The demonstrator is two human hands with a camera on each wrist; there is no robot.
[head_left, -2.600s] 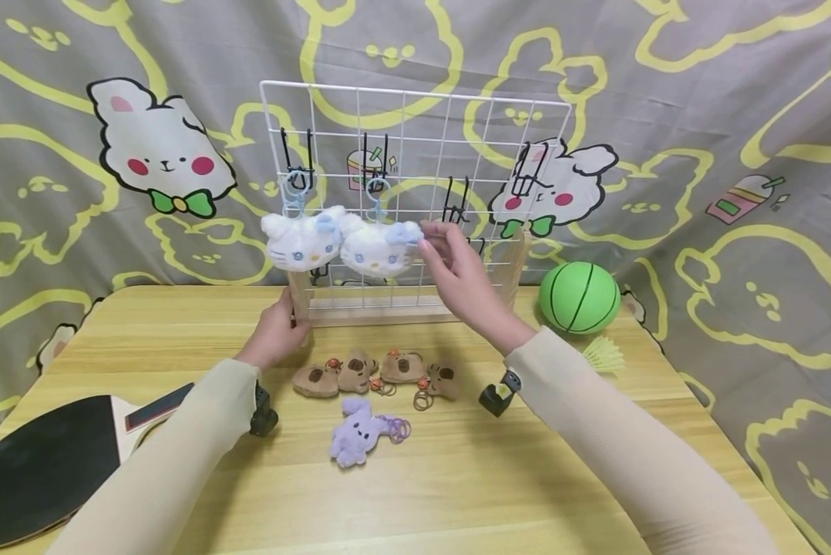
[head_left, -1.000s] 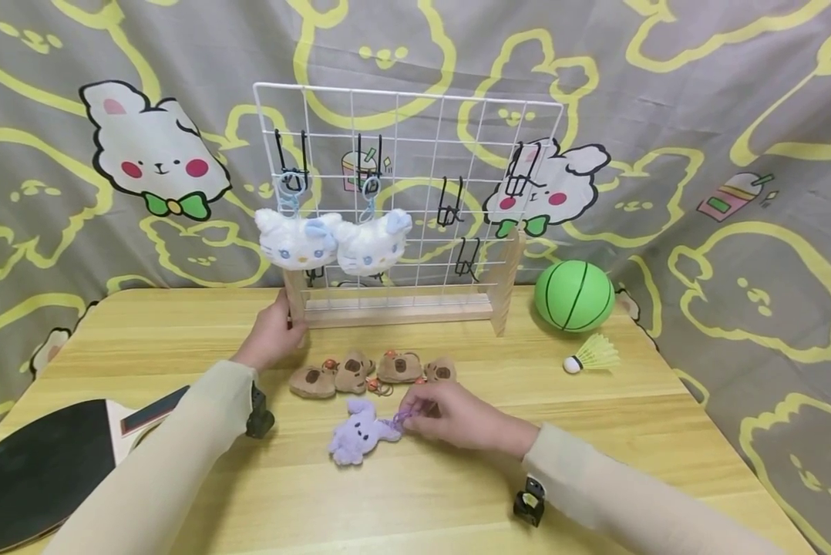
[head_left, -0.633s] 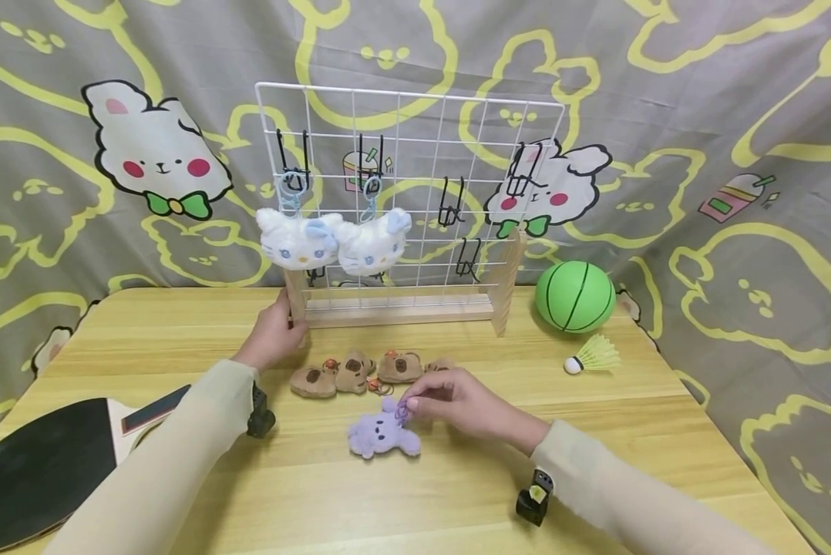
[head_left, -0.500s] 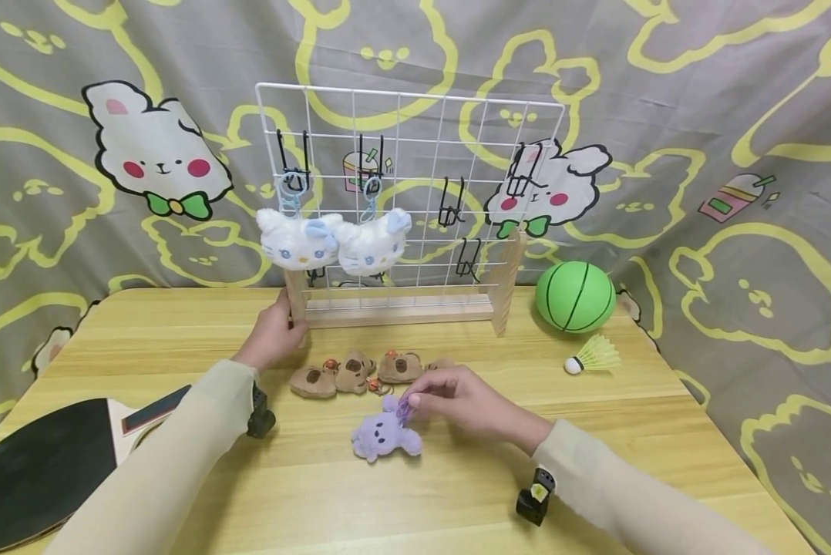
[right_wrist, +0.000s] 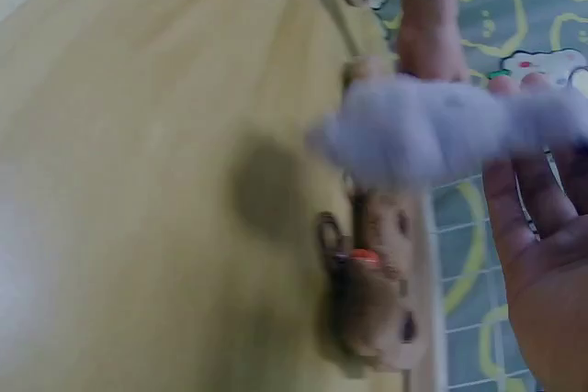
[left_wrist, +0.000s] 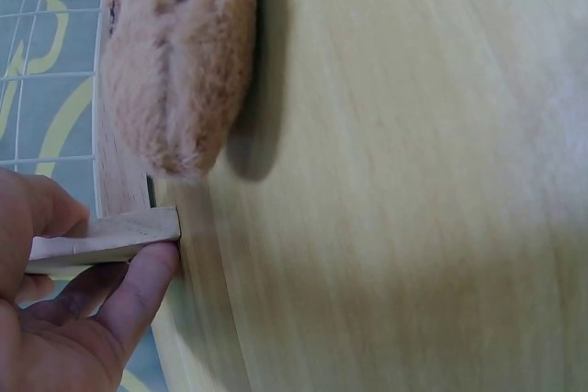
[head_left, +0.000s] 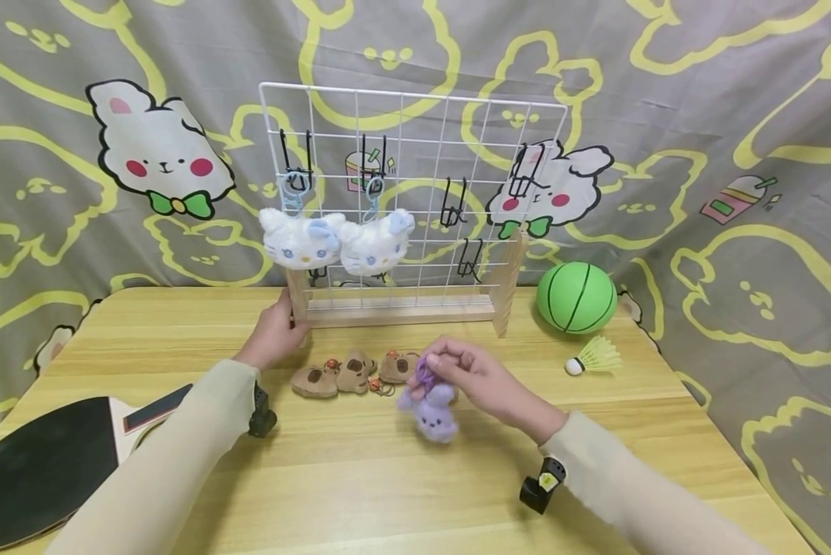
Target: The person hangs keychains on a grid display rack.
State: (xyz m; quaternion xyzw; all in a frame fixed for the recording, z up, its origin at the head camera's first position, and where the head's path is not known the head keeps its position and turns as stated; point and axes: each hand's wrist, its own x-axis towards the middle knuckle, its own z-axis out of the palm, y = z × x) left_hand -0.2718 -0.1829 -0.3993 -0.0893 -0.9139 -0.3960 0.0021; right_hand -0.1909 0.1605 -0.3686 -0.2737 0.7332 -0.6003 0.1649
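Note:
My right hand [head_left: 474, 375] pinches the purple ring of a lilac plush keychain [head_left: 435, 416], which dangles above the table; the plush is blurred in the right wrist view. At the rack's left end, my left hand [head_left: 274, 331] grips the wooden foot [left_wrist: 138, 231] between thumb and fingers. Two white plush cat-head keychains [head_left: 301, 243] hang by blue rings from black hooks on the white wire grid rack [head_left: 422, 154]. Several brown plush keychains [head_left: 355, 372] lie in a row before the rack; the rightmost is mostly hidden behind the right hand and lilac plush.
Further black hooks [head_left: 453, 204] on the grid's right half carry nothing. A green ball [head_left: 577, 297] and a yellow shuttlecock [head_left: 593, 357] sit to the right. A black table tennis bat [head_left: 41, 470] lies at the left, partly under the left sleeve. A patterned curtain stands behind the rack.
The right hand has gone from the right white plush down to the lilac keychain, taken its ring and lifted it off the table, up and rightward. The left hand keeps its grip.

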